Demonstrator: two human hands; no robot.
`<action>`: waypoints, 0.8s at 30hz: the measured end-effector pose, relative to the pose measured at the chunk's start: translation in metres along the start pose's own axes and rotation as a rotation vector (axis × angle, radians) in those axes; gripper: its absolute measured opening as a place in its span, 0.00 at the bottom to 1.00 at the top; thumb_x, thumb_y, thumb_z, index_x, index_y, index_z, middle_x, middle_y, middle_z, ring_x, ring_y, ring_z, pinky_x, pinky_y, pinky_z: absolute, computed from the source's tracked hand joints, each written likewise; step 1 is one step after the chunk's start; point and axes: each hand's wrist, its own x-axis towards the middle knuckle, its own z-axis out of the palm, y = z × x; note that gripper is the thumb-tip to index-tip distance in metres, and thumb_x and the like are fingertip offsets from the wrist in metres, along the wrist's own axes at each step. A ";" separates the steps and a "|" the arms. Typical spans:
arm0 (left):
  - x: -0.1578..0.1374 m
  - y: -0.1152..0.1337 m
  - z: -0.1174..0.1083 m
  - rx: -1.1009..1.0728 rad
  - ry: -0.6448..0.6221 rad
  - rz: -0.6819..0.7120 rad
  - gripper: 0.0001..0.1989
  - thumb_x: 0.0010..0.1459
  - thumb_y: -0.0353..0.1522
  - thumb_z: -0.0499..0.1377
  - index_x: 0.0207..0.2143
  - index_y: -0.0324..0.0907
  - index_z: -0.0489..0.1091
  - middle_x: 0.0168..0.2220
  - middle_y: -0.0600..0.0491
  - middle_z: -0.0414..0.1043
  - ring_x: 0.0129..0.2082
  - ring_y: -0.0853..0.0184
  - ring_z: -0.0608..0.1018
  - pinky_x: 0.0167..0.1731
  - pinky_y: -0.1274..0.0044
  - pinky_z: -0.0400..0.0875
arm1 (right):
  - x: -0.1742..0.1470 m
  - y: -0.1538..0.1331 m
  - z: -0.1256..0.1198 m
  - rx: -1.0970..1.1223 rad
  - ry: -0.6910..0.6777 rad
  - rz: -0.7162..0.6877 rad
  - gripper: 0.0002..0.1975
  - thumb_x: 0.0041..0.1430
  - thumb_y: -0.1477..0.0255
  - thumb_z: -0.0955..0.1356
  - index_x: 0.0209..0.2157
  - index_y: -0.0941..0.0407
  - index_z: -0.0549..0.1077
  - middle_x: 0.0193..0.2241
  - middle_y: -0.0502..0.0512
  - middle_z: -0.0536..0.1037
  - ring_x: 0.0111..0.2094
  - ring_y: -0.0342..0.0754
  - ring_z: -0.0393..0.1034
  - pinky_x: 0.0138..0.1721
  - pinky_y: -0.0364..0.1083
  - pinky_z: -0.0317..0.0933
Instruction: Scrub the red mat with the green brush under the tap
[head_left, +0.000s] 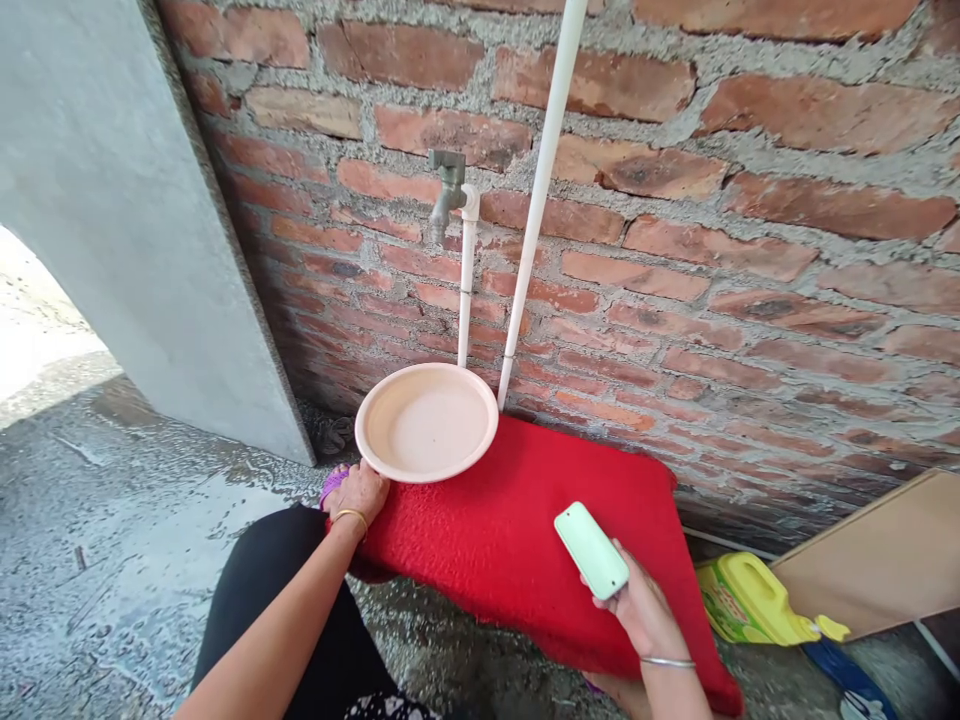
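Observation:
A pale pink plastic basin (427,422) stands at the left end of a low bench or table covered with a red cloth (517,500). It looks empty apart from a tiny dark speck. At the basin's near left rim is my left hand (362,494), its fingers curled against the edge and partly hidden. My right hand (634,598) is wrapped round a pale green phone (592,550), held flat side up above the right part of the cloth.
A grey tap (448,195) juts from the brick wall (675,240) above the basin. Beside it runs a long white pipe (541,190). A yellow jug (750,595) lies right of the bench near a tan board (885,555). A grey slab (187,240) leans left over wet floor (165,560).

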 end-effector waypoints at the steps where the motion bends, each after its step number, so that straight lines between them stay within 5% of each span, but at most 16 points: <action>1: 0.000 0.000 0.001 -0.001 0.004 0.003 0.31 0.73 0.44 0.42 0.64 0.37 0.72 0.61 0.30 0.75 0.61 0.41 0.78 0.59 0.53 0.69 | 0.000 -0.001 -0.003 -0.014 0.011 0.037 0.38 0.42 0.46 0.80 0.50 0.56 0.80 0.36 0.62 0.86 0.29 0.58 0.80 0.19 0.48 0.67; 5: 0.002 -0.002 0.004 0.001 0.026 0.005 0.30 0.72 0.42 0.43 0.63 0.37 0.73 0.60 0.30 0.76 0.60 0.41 0.79 0.58 0.53 0.70 | 0.003 -0.006 -0.014 -0.211 0.121 0.003 0.36 0.48 0.42 0.74 0.50 0.53 0.79 0.49 0.61 0.84 0.29 0.51 0.78 0.17 0.45 0.65; 11: 0.003 -0.003 0.004 -0.002 0.015 0.022 0.31 0.72 0.43 0.43 0.63 0.36 0.72 0.60 0.29 0.76 0.61 0.40 0.78 0.57 0.53 0.70 | 0.011 -0.009 -0.036 -0.319 0.183 -0.081 0.40 0.47 0.37 0.71 0.49 0.54 0.77 0.41 0.59 0.83 0.33 0.53 0.77 0.22 0.47 0.69; 15: 0.003 -0.002 0.004 0.006 0.004 0.010 0.31 0.72 0.43 0.42 0.65 0.36 0.70 0.61 0.30 0.75 0.62 0.41 0.78 0.58 0.54 0.70 | 0.016 -0.009 -0.043 -0.657 0.266 -0.411 0.39 0.51 0.34 0.68 0.47 0.53 0.79 0.47 0.63 0.82 0.48 0.61 0.77 0.44 0.58 0.75; 18: 0.004 -0.003 0.006 0.020 0.019 0.015 0.30 0.72 0.42 0.43 0.64 0.38 0.71 0.61 0.30 0.75 0.62 0.42 0.78 0.58 0.55 0.70 | 0.019 -0.001 -0.037 -0.942 0.180 -0.730 0.33 0.57 0.38 0.67 0.47 0.51 0.80 0.55 0.64 0.79 0.57 0.63 0.73 0.59 0.63 0.68; 24: 0.005 -0.004 0.007 0.029 0.009 0.015 0.28 0.72 0.41 0.44 0.64 0.39 0.71 0.60 0.31 0.75 0.62 0.42 0.78 0.58 0.54 0.70 | 0.029 0.020 -0.029 -1.225 0.049 -0.829 0.19 0.61 0.53 0.68 0.46 0.47 0.81 0.55 0.58 0.80 0.50 0.59 0.77 0.49 0.58 0.71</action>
